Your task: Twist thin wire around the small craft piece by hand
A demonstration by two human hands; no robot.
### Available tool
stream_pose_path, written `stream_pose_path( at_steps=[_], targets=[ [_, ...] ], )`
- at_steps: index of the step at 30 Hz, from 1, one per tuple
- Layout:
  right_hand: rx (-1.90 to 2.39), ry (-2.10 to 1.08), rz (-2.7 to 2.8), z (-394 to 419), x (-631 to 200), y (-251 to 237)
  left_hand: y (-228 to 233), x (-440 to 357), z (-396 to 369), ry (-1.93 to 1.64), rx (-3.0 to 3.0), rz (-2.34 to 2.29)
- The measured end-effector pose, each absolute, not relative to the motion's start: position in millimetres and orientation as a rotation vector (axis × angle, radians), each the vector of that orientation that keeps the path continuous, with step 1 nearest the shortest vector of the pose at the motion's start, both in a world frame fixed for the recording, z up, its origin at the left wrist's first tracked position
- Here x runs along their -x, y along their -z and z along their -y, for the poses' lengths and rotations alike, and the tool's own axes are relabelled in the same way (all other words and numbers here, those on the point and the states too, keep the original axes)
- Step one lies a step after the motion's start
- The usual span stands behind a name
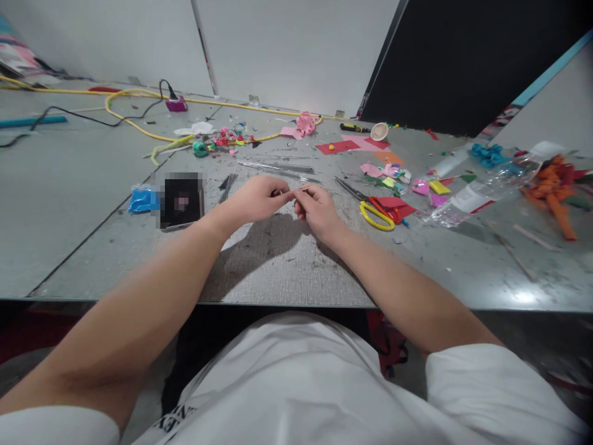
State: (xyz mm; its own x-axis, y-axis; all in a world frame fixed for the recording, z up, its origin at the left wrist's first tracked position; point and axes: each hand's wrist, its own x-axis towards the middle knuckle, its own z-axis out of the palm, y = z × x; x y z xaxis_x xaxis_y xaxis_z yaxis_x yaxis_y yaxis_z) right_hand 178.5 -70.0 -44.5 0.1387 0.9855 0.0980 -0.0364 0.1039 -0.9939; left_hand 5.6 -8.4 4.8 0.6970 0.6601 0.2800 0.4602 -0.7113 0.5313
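Observation:
My left hand and my right hand meet over the middle of the grey table. Both pinch a small thin piece between their fingertips; it is too small to tell what it is. Yellow-handled scissors lie just right of my right hand, beside red paper. A dark phone lies left of my left hand.
Coloured paper scraps litter the table's right side, with a clear plastic bottle and orange pieces. A blue packet, a yellow cable, a purple plug and thin metal strips lie farther back.

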Motion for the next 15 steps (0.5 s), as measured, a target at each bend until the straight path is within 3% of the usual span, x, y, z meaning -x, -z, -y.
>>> stream_pose_path(
  at_steps=[15],
  targets=[
    [1.160, -1.064, 1.092, 71.1, -177.4, 40.3, -7.4, -5.3, 10.4, -0.646, -2.490, -0.906]
  ],
)
